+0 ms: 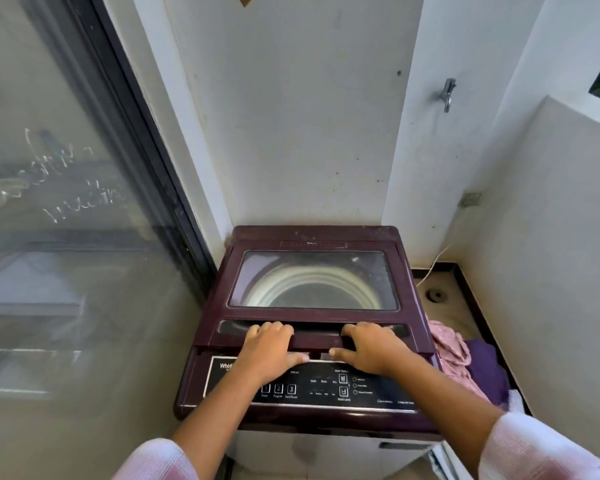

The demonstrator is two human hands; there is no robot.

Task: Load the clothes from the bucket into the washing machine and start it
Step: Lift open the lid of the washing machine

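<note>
A maroon top-loading washing machine (309,237) stands in front of me against the white wall. Its glass lid (314,284) lies flat and shows the round drum underneath. My left hand (269,348) and my right hand (368,348) both grip the lid's front handle bar (317,337), fingers curled over its far edge and thumbs on the near side. Below the hands runs the black control panel (326,386) with numbered buttons. Pink and purple clothes (465,358) are piled to the right of the machine; the bucket under them is hidden.
A large glass sliding door (66,220) fills the left side. A metal tap (447,93) sticks out of the wall at the upper right, with a white cable and a floor drain (435,294) below it. A white parapet wall closes the right side.
</note>
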